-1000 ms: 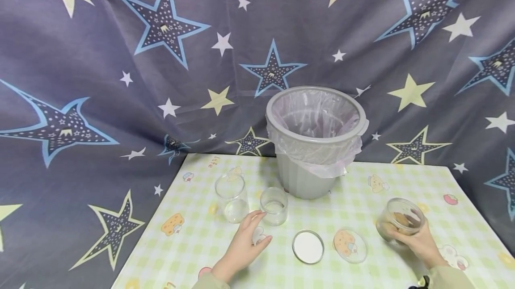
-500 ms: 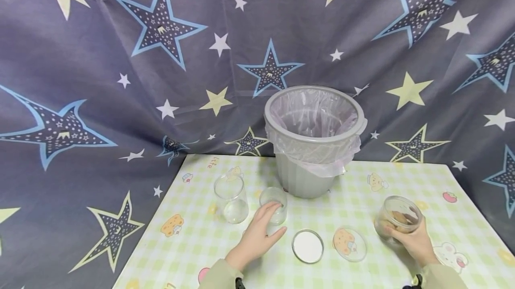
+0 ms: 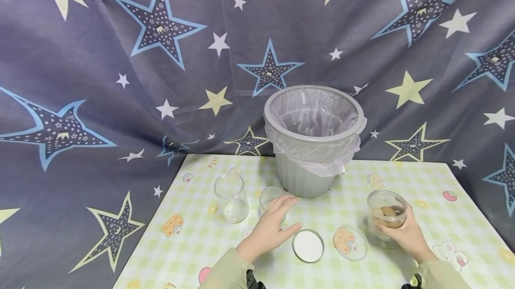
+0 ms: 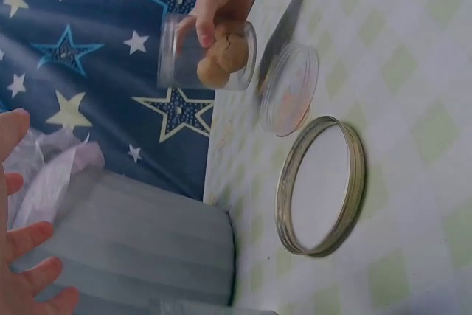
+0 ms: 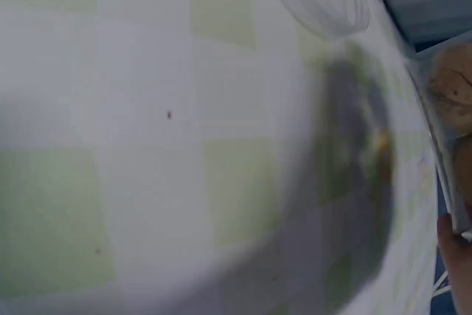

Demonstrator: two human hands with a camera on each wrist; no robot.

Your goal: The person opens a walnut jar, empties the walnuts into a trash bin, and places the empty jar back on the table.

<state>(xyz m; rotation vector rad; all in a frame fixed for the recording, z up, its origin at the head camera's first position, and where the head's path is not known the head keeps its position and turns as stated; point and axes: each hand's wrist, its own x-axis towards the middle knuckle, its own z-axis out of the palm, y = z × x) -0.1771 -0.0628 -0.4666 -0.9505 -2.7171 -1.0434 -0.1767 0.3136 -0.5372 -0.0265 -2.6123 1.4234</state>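
My right hand (image 3: 407, 236) grips a clear jar (image 3: 373, 223) and holds it raised above the table, its mouth tilted away from the hand. Several brown rounded lumps (image 4: 225, 55) lie inside; their kind is unclear. My left hand (image 3: 270, 231) hovers with fingers spread in front of a small clear jar (image 3: 267, 196), partly hiding it; touching or not cannot be told. A taller clear jar (image 3: 233, 197) stands further left. Between the hands lie a metal-rimmed white lid (image 3: 307, 245) and a clear lid (image 3: 357, 253).
A grey waste bin (image 3: 303, 177) with a translucent liner folded over its rim stands at the back. The table (image 3: 418, 182) has a green checked cover with cartoon prints. Behind hangs a dark curtain (image 3: 201, 3) with stars.
My left hand has moved right, across the front of the small jar. The right hand has brought the jar with the brown lumps a little left and tilted it differently.
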